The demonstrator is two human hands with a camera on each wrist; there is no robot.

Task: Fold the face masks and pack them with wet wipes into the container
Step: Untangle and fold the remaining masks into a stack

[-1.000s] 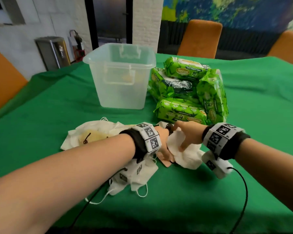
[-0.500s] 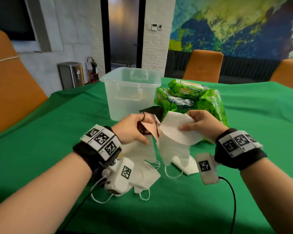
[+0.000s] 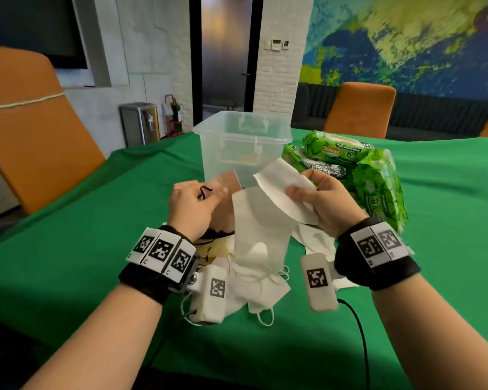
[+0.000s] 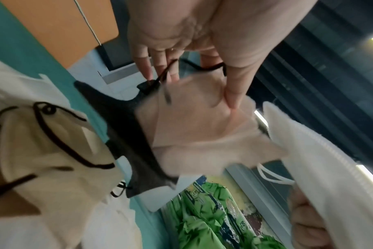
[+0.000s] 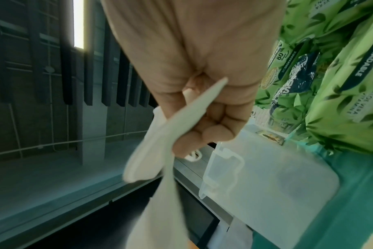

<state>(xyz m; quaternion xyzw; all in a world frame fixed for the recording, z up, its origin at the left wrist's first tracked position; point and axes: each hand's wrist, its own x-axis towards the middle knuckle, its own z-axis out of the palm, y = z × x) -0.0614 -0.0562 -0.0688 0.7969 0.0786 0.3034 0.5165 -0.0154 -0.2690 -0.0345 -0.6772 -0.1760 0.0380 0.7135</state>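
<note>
My left hand [image 3: 197, 201] pinches a beige mask [image 3: 227, 182] with a dark ear loop, raised above the table; the left wrist view shows the thumb [image 4: 234, 94] pressing the beige mask [image 4: 198, 128] with a dark mask beneath it. My right hand [image 3: 319, 198] grips white masks [image 3: 282, 187] that hang down toward the pile; in the right wrist view its fingers curl round the white masks [image 5: 181, 118]. More masks [image 3: 259, 288] lie heaped on the green table. The clear container [image 3: 245, 147] stands behind, with green wet-wipe packs [image 3: 372, 175] on its right.
The table is covered by a green cloth [image 3: 68, 249]. Orange chairs stand at the left [image 3: 31, 130] and at the far side [image 3: 358, 111]. A metal bin [image 3: 140, 123] sits by the wall. A black cable [image 3: 361, 347] trails from my right wrist.
Both hands have risen from the mask pile on the table, lifting masks with them, and moved apart, the beige one in the left and the white ones in the right.
</note>
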